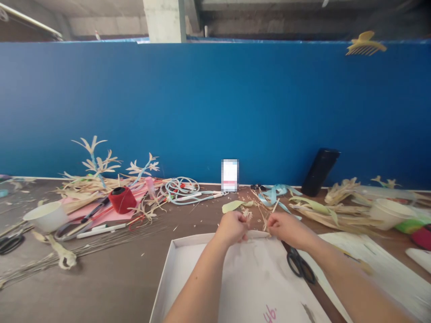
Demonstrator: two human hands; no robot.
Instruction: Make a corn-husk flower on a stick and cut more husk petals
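Note:
My left hand (234, 228) is closed in a pinch over the far edge of a shallow white box (193, 240). Facing it, my right hand (288, 229) also has thumb and fingertips pressed together. A narrow pale strip (257, 234) lies between the fingertips; I cannot tell whether either hand grips it. Whatever is in the fingers is too small to make out. Black-handled scissors (301, 265) rest beside the box, under my right forearm. Just beyond my left hand is a pale green piece of husk (232, 206), with small scraps around it.
Left: husk flowers (97, 166), a red thread spool (122, 200), a white bowl (47, 217), thin wires (101, 246) and a coiled light-blue cord (182, 190). Right: blue ribbon (274, 194), a black cylinder (319, 172), dried husks (346, 215) and another bowl (390, 212). A blue partition (215, 103) stands behind.

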